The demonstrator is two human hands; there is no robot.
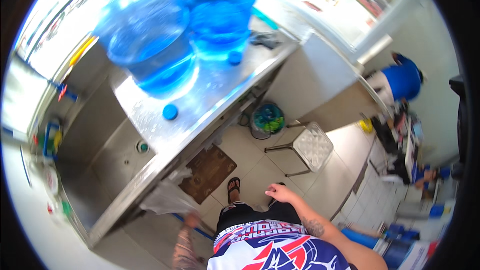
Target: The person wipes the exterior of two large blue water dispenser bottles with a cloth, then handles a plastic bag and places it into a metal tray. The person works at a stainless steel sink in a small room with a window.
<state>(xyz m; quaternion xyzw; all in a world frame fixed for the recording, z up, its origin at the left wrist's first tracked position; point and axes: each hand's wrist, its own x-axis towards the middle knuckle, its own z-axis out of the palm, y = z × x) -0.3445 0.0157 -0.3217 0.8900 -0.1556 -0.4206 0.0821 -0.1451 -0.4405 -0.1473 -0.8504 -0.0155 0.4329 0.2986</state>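
Observation:
Low at the left of the body, my left hand (192, 219) is at a translucent plastic bag (168, 198) beside the counter's front; blur hides whether the fingers grip it. My right hand (278, 192) hangs before my shorts with fingers loosely curled, touching no object. On the stainless steel counter (210, 93) stand large blue water jugs, one (150, 45) nearer the sink and another (221, 18) behind it. A blue cap (170, 111) lies near the counter's sink end, and a second blue cap (235, 57) is by the farther jug.
A deep steel sink (123, 150) adjoins the counter. Below are a brown mat (210, 172), a stool (313, 146) and a round container with green and blue contents (268, 120). A person in a blue shirt (401, 80) bends at the right; another person (427, 176) is farther off.

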